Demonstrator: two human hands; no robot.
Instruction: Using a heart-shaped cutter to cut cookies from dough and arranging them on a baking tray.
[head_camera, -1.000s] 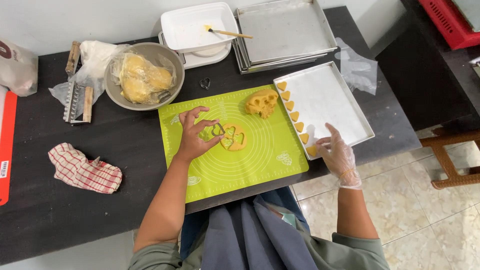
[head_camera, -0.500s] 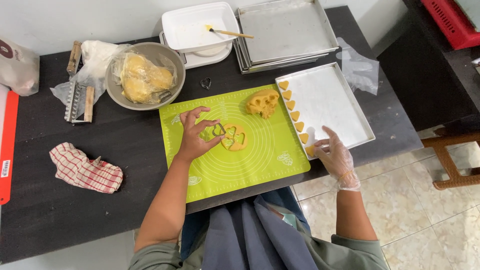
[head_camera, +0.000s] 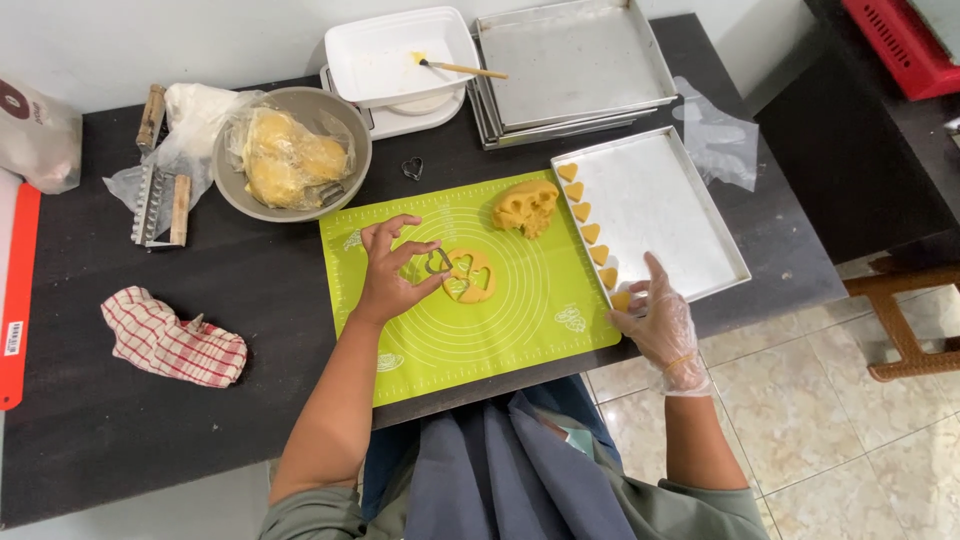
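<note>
1. The bare left hand (head_camera: 392, 272) pinches a small metal heart-shaped cutter (head_camera: 437, 262) between its fingertips, right at the edge of a flat round of yellow dough (head_camera: 470, 276) that already has cutouts in it. The dough lies near the middle of a lime-green silicone mat (head_camera: 500, 330) printed with ring guides.
2. The right hand (head_camera: 660, 318), in a thin clear plastic glove, rests fingers loose on the near corner of a shallow metal baking tray (head_camera: 670, 215), touching the last dough heart (head_camera: 621, 299). Can't tell whether it's actually gripping it.
3. A column of small yellow hearts (head_camera: 585, 212) runs down the tray's left edge; the rest of the tray is bare metal.
4. A lumpy scrap ball of dough (head_camera: 525, 205) sits at the mat's top right.
5. A grey bowl (head_camera: 232, 180) holds more dough wrapped in crinkly plastic.
6. A second heart cutter (head_camera: 412, 168) lies on the dark table just above the mat.
7. A white square dish (head_camera: 385, 60) holds a brush; its bristle end is hard to make out.
8. A red-checked cloth (head_camera: 172, 341) lies crumpled to the left.
</note>
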